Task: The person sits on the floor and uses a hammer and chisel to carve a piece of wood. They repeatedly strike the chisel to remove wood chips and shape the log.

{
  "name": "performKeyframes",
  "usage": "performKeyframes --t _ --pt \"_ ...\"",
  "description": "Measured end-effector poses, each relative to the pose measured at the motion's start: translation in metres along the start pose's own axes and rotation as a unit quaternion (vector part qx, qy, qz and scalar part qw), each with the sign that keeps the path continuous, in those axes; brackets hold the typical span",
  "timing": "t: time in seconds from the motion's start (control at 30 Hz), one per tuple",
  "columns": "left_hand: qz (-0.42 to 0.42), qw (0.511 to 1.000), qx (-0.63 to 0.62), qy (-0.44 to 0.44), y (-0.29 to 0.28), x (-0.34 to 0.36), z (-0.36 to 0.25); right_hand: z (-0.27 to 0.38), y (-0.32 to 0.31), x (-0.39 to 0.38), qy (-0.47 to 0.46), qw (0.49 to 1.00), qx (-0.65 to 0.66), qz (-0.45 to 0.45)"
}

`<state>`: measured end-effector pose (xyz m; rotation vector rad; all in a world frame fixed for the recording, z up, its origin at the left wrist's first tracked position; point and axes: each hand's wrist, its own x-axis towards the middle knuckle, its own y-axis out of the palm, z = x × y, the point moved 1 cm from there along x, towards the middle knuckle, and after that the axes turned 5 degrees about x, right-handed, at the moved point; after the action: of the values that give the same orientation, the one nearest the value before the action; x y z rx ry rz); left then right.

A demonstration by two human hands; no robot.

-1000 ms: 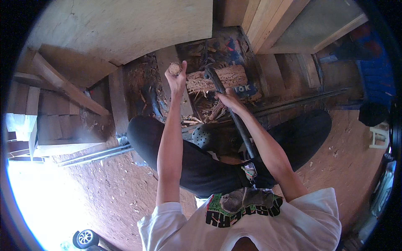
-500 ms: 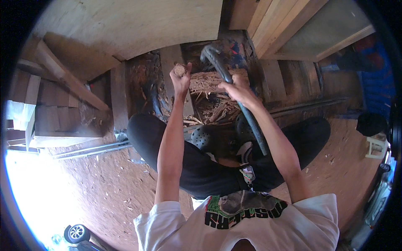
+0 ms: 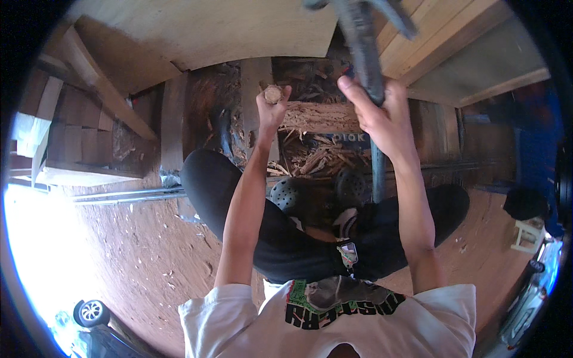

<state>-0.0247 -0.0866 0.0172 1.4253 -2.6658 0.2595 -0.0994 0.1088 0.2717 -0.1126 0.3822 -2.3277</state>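
My left hand (image 3: 270, 116) is closed around an upright wooden handle (image 3: 273, 94); only its round, pale top shows, and its lower end is hidden. Just right of it lies a rough, chipped wooden block (image 3: 322, 117). My right hand (image 3: 385, 122) grips the blue-grey shaft of a hammer (image 3: 361, 51), thumb stretched along it. The hammer is raised toward the camera, its forked dark head large at the top of the view and slightly blurred. Wood chips (image 3: 316, 156) lie heaped between the block and my shoes.
My dark clogs (image 3: 285, 194) stand close below the chips. A large wooden panel (image 3: 203, 30) leans at the far left, and wooden beams (image 3: 447, 36) at the far right. Planks (image 3: 77, 140) are stacked left. A white stool (image 3: 528, 234) stands right.
My right hand has lifted the hammer up and rightward, its head now much nearer the camera. My left hand still holds the wooden handle; the whole view has shifted slightly.
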Motion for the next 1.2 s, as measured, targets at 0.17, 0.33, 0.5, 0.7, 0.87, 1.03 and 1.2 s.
performKeyframes --t 0.17,0.33,0.5,0.7,0.87,1.03,1.2 --pt "-0.007 0.999 0.021 0.038 0.004 -0.001 -0.007 -0.047 0.042 0.003 -0.208 0.960 0.045 -0.181" --pt "-0.014 0.997 -0.043 0.054 0.006 0.001 -0.014 -0.130 0.054 0.029 0.079 0.958 -0.268 0.061" --pt "0.029 1.000 -0.001 0.007 -0.001 0.009 0.003 -0.128 0.041 0.017 -0.045 0.988 -0.145 -0.040" --pt "-0.011 0.999 0.038 -0.011 0.000 0.008 -0.003 -0.198 0.085 0.000 0.037 0.991 -0.057 -0.112" --pt "-0.121 0.987 -0.078 0.079 -0.015 0.025 -0.066 -0.302 0.121 0.008 0.194 0.953 -0.231 0.029" --pt "-0.083 0.984 -0.105 0.117 -0.041 0.036 -0.088 -0.341 0.134 0.000 0.223 0.950 -0.220 -0.004" --pt "-0.022 0.999 0.030 0.028 -0.010 0.008 -0.032 -0.336 0.119 0.004 0.162 0.976 -0.148 0.005"
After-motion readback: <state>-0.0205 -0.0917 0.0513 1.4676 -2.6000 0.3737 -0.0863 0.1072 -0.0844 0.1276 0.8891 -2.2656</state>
